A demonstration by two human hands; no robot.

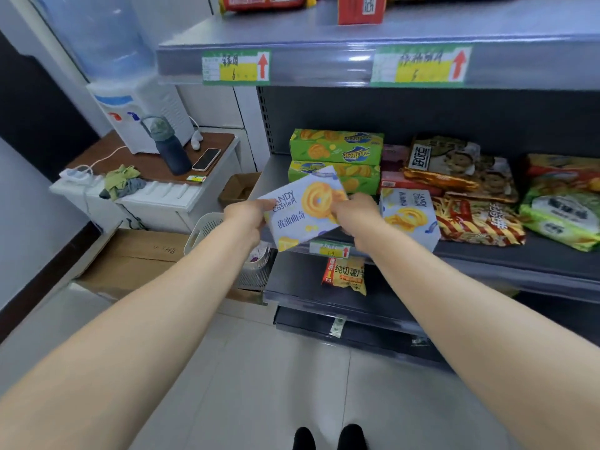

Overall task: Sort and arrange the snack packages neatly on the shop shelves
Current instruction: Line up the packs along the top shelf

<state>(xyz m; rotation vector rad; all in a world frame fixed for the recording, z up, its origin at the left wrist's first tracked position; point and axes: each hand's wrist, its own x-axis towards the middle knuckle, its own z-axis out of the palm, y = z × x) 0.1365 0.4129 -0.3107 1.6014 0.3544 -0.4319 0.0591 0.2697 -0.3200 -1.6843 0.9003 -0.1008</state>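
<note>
Holding a white butter cookie box (305, 211) in mid-air, tilted, just in front of the left end of the middle shelf (519, 259), clamped from both sides: left hand (248, 212) curled round the left short edge, right hand (354, 211) gripping the right edge. Not resting on anything yet, so totally dependent on that two-sided hold. Probably headed for the spot next to the matching white box (409, 219) already standing at the shelf front, just guessing from the task though. Biggest worry: letting go with one hand too early and dropping a corner onto the shelf lip, then tumbling down toward the chip bag (344, 275) on the lower shelf or the white basket (207, 230) beside the rack. Second worry: shoving in at this angle and clipping the two stacked green boxes (336, 147) right behind, knocking the top one crooked or pushing the pair back. Also pretty easy to bump the matching box sideways into the striped fries bag (477, 224) just beside it, messing up a row meant to look tidy. Worth levelling out first, sliding in flat, and keeping both hands on till fully seated. Can't tell about the free space on the shelf directly behind, hidden by the held box itself.
</note>
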